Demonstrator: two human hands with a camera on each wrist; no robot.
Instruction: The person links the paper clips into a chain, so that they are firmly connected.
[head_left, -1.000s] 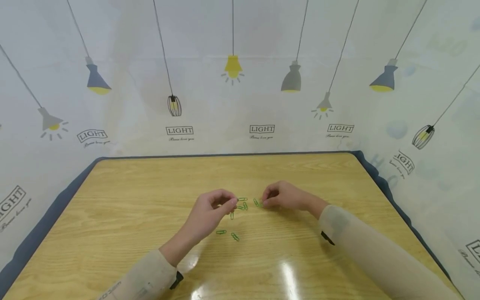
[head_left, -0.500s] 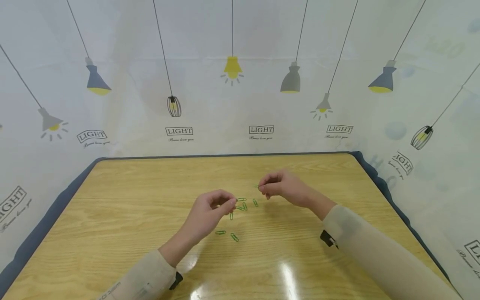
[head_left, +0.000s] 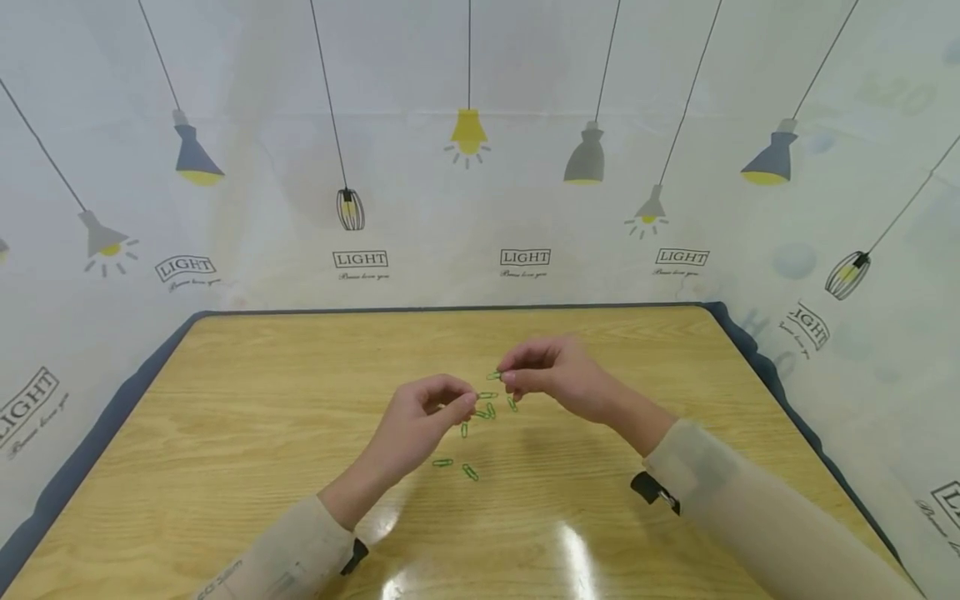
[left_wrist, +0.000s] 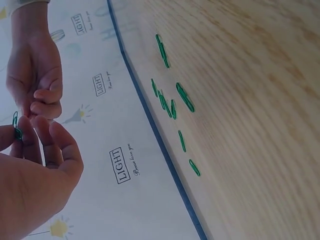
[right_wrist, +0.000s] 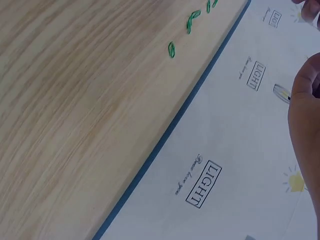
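My left hand (head_left: 408, 425) is low over the table, its thumb and index finger pinching a green paper clip (head_left: 487, 395) in the head view. Slightly farther back and to the right, my right hand (head_left: 573, 379) pinches another green clip (head_left: 493, 376). The two hands are close but apart. In the left wrist view, green wire (left_wrist: 16, 127) shows at my left fingertips (left_wrist: 19, 142). My right hand (right_wrist: 306, 115) is cut off at the right wrist view's edge, its fingertips hidden.
Several loose green clips lie on the wooden table (head_left: 262, 400), one (head_left: 512, 404) below my right fingers, another (head_left: 464, 430) by my left fingers, and two (head_left: 442, 462) (head_left: 470, 472) nearer me. A wall covering (head_left: 420, 192) printed with lamps stands behind the table.
My right hand has lifted from the table beside the loose clips with a clip in its fingers, moved back, then left toward my left hand. My left hand has hardly moved.
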